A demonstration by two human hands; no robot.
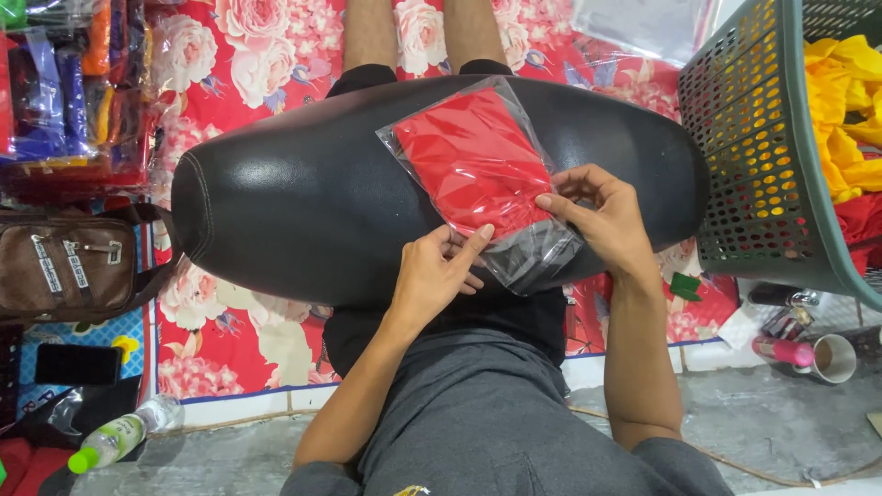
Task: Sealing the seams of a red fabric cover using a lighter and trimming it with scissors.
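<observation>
A folded red cloth (473, 156) sits inside a clear plastic bag (528, 257) that lies on a black padded cushion (276, 202) across my lap. My left hand (439, 271) pinches the bag's near open end from the left, thumb on top. On the other side my right hand (597, 216) grips the same end, fingers curled over the plastic flap. Both hands hold the bag just below the red cloth.
A green perforated basket (763, 174) with yellow cloth (845, 110) stands at the right. A brown bag (64, 266) and stacked packaged cloths (73, 92) lie left. A plastic bottle (115, 441), a phone (78, 365) and a paper cup (831, 358) rest on the floor. A red floral mat (239, 331) lies underneath.
</observation>
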